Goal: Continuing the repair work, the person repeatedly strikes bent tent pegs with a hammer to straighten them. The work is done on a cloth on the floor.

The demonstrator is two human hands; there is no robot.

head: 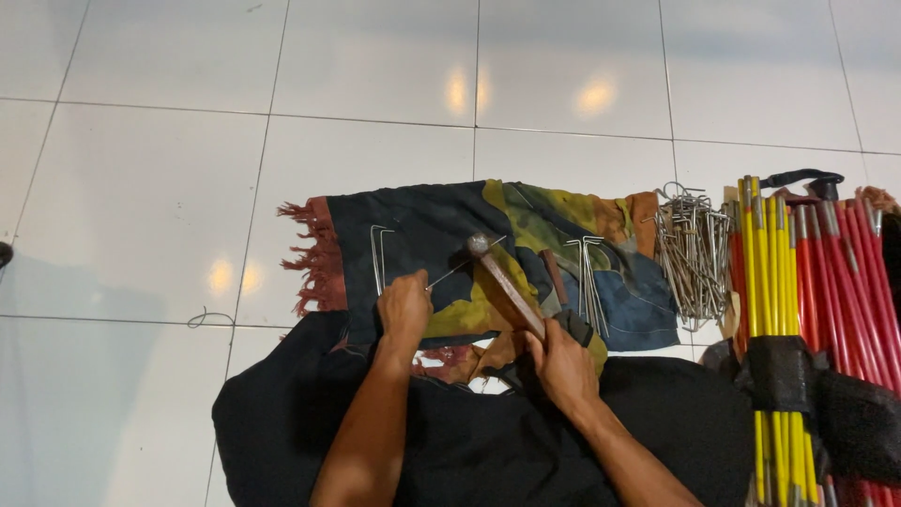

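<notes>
My right hand (561,364) grips the wooden handle of a hammer (502,279), whose metal head is raised over a patterned cloth (441,230) with a red fringe. My left hand (404,307) pinches a thin metal rod (460,266) that lies slanted on the cloth, its far end near the hammer head. A bent wire piece (377,255) rests on the cloth left of my left hand. A few more bent wire pieces (588,272) lie on the cloth to the right of the hammer.
A pile of several bent metal pegs (693,252) lies right of the cloth. Bundled yellow poles (770,272) and red poles (849,282) with a black strap lie at the far right. Black fabric (310,413) covers my lap. White floor tiles (282,150) surround everything.
</notes>
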